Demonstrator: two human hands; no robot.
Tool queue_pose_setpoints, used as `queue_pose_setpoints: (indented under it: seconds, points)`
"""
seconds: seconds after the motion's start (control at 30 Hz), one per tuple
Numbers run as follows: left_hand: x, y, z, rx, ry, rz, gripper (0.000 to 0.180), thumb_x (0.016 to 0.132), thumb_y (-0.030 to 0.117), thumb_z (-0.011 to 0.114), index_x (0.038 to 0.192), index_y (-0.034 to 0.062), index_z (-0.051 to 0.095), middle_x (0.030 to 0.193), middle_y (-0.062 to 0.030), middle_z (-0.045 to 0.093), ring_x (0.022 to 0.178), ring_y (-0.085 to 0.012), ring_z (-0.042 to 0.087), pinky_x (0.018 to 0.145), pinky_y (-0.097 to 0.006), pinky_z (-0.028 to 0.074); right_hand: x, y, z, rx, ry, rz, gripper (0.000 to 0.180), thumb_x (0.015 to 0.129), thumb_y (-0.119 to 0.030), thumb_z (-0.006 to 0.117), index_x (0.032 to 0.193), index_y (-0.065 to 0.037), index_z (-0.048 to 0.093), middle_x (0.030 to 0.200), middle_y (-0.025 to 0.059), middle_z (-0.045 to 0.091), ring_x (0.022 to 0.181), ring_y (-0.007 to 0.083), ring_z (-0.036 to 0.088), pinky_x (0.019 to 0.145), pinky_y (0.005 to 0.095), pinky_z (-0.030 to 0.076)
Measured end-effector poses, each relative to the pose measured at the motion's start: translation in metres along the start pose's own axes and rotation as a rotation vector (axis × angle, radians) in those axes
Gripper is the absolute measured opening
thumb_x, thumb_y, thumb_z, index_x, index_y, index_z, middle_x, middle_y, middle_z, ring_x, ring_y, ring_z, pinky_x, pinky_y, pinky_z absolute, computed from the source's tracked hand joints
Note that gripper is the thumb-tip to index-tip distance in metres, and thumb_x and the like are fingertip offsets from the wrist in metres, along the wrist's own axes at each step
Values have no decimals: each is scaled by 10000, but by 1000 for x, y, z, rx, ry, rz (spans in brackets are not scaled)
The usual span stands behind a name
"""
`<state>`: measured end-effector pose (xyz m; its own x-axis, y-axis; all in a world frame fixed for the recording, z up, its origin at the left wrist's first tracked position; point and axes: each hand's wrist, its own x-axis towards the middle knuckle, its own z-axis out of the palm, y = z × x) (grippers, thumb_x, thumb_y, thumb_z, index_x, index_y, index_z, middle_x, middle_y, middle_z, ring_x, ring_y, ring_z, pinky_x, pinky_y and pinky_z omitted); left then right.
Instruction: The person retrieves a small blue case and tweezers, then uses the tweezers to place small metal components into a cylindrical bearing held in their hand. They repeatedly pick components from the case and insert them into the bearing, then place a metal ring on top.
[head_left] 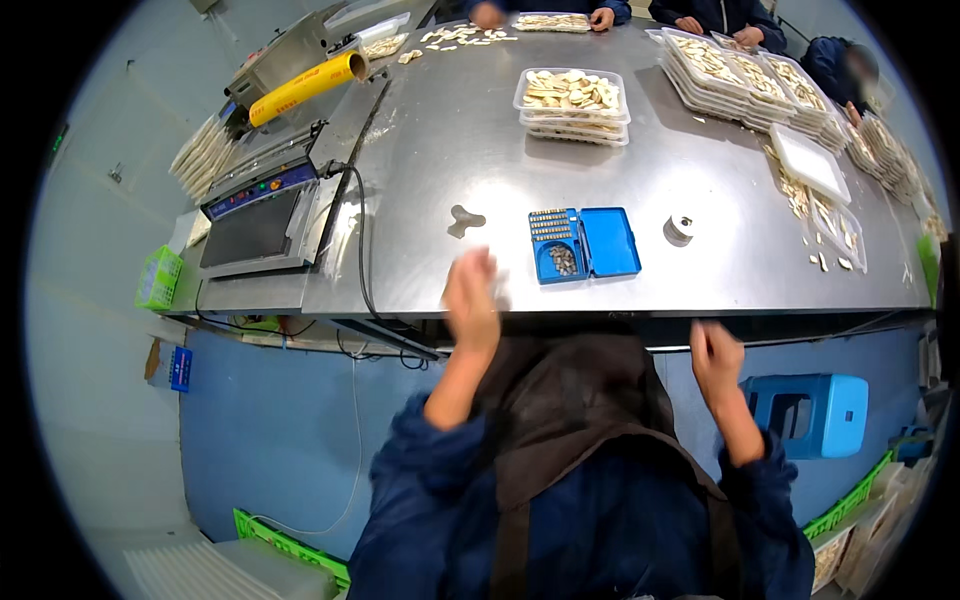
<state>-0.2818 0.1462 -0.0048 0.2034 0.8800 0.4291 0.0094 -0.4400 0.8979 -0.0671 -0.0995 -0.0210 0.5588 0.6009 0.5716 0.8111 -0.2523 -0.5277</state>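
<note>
My left hand (470, 302) is raised at the near edge of the steel table, smeared by motion; whether it holds anything does not show. Just beyond it lies a flat, three-lobed metal piece (465, 221). To the right of that hand, an open blue plastic case (612, 243) holds rows of small metal pieces (550, 224) and a loose heap of them (563, 261). My right hand (717, 358) hangs over the near edge, slightly blurred, its fingers curled; their inside is hidden. A short silvery cylinder with a white top (680, 229) stands beyond it.
Stacked clear trays of pale slices (572, 92) stand mid-table. More tray stacks (745, 85) and loose slices are at the right. A sealing machine (258, 222), its black cable (361, 240) and a yellow tube (308, 88) are left. Co-workers' hands (488, 15) are across. A blue stool (835, 415) stands below.
</note>
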Motion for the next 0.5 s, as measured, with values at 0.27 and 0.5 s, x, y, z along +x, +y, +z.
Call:
queue_pose_setpoints:
  seconds: [0.27, 0.5]
  points:
    - [-307, -194, -198, 452, 116, -1223, 263, 912, 172, 493, 718, 20, 585, 605, -59, 545, 514, -178, 479, 534, -316, 410, -270, 118, 3, -467, -988, 756, 335, 849, -254, 570, 633, 1, 595, 571, 170, 565, 572, 365, 594, 552, 443, 466]
    - [-325, -185, -230, 511, -180, -1600, 254, 910, 186, 506, 738, 24, 598, 606, -58, 552, 523, -173, 492, 542, -312, 419, -241, 94, 21, -488, -1050, 839, 307, 845, -250, 574, 666, -2, 599, 608, 176, 573, 603, 368, 595, 574, 443, 469]
